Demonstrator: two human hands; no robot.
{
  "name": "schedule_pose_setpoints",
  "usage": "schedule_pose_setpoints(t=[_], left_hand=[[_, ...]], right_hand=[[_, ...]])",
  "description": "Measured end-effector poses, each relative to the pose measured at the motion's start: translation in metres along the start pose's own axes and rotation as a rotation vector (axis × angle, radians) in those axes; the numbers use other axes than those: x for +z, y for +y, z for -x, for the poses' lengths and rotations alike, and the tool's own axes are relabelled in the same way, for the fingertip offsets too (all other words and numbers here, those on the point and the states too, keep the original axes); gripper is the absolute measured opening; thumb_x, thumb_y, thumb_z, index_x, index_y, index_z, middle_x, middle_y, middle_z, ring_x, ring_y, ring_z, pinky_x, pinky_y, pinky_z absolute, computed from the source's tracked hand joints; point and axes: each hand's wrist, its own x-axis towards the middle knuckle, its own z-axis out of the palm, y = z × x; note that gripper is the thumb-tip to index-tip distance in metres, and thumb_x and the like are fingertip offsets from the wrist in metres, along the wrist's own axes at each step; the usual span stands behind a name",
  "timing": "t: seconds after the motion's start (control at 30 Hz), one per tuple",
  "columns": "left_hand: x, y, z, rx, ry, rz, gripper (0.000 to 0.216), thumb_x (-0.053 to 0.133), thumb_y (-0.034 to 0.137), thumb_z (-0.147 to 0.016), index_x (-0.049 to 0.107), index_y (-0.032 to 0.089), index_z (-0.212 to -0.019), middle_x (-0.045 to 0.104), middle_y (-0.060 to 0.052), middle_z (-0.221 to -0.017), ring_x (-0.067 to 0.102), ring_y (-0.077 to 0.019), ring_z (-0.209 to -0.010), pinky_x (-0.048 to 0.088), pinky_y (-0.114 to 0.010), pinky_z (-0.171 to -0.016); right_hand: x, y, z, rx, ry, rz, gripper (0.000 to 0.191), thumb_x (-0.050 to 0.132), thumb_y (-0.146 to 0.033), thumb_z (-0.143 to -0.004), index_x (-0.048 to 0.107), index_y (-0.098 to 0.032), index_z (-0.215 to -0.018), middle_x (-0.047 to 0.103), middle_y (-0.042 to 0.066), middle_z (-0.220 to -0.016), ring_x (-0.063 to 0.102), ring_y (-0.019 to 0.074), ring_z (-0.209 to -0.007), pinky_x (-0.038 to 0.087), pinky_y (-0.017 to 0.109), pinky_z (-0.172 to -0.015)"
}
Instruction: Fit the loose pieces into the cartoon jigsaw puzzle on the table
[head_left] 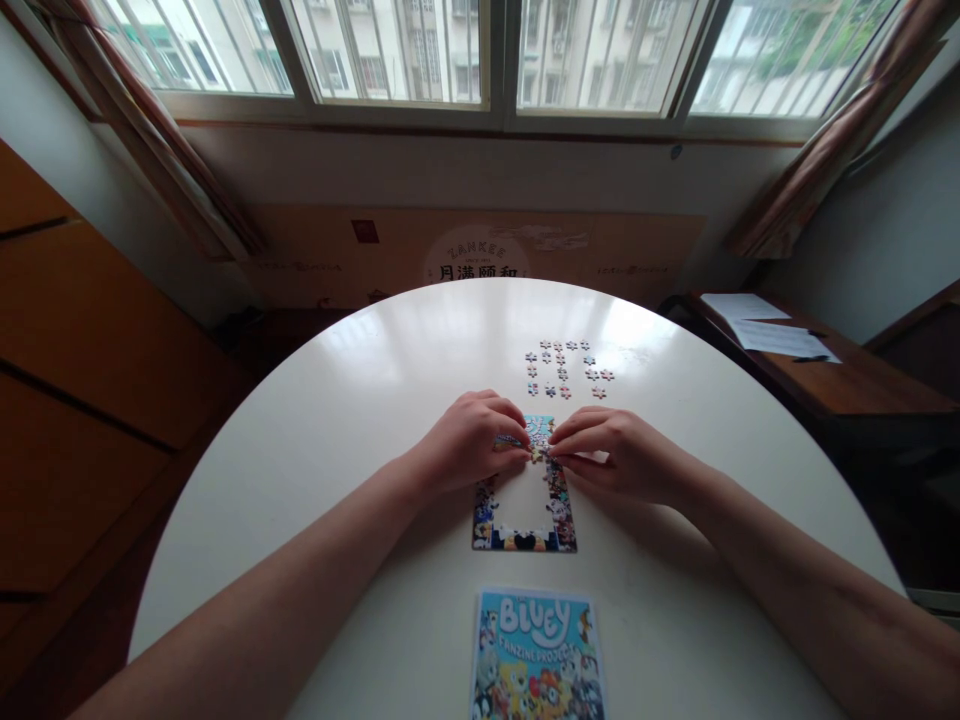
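Observation:
A partly assembled jigsaw puzzle (525,541) lies on the white table, its border joined around a bare middle. My left hand (480,438) reaches over its upper left side, thumb and fingers drawn together at a small puzzle piece (537,454). From the right, my right hand (611,445) pinches at the same spot, its fingertips close to those of the left. The fingers partly cover the piece and the puzzle's upper part. Loose puzzle pieces (562,374) lie in loose rows just beyond my hands.
A blue Bluey picture sheet (536,650) lies nearer to me on the round white table (337,400). At the right, papers (784,337) and a dark pen rest on a wooden surface (862,385). Windows (397,50) and curtains stand beyond the table.

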Motion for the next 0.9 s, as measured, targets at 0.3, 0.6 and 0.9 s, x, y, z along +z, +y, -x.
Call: schedule_pose_setpoints(t=[0.3,0.6,0.9], left_hand=[[0.0044,0.0015,-0.0017,0.007,0.003,-0.015,0.002,0.078,0.027,-0.082,0.079,0.025,-0.083,0.077,-0.002,-0.097,0.066,-0.0217,-0.091,0.050,-0.040,-0.087],[0.0042,-0.0016,-0.0005,0.049,0.023,0.003,0.008,0.077,0.025,-0.084,0.080,0.026,-0.092,0.076,-0.002,-0.099,0.066,-0.0202,-0.090,0.052,-0.036,-0.083],[0.0078,-0.0045,0.0002,0.098,-0.005,-0.057,0.012,0.071,0.029,-0.091,0.082,0.032,-0.097,0.076,-0.002,-0.110,0.066,-0.0219,-0.095,0.052,-0.039,-0.086]], right_hand=[[0.0001,-0.0003,-0.0013,0.006,-0.050,0.015,0.018,0.065,-0.019,-0.091,0.081,-0.025,-0.099,0.077,0.002,-0.099,0.069,0.0162,-0.090,0.057,0.032,-0.081],[0.0004,0.0002,-0.0015,0.002,-0.061,0.020,0.018,0.065,-0.019,-0.091,0.080,-0.025,-0.099,0.077,0.002,-0.100,0.069,0.0157,-0.090,0.057,0.031,-0.082],[-0.0007,-0.0029,-0.0022,0.041,-0.079,0.040,0.019,0.064,-0.020,-0.091,0.080,-0.025,-0.098,0.077,0.001,-0.101,0.068,0.0160,-0.092,0.056,0.032,-0.084]])
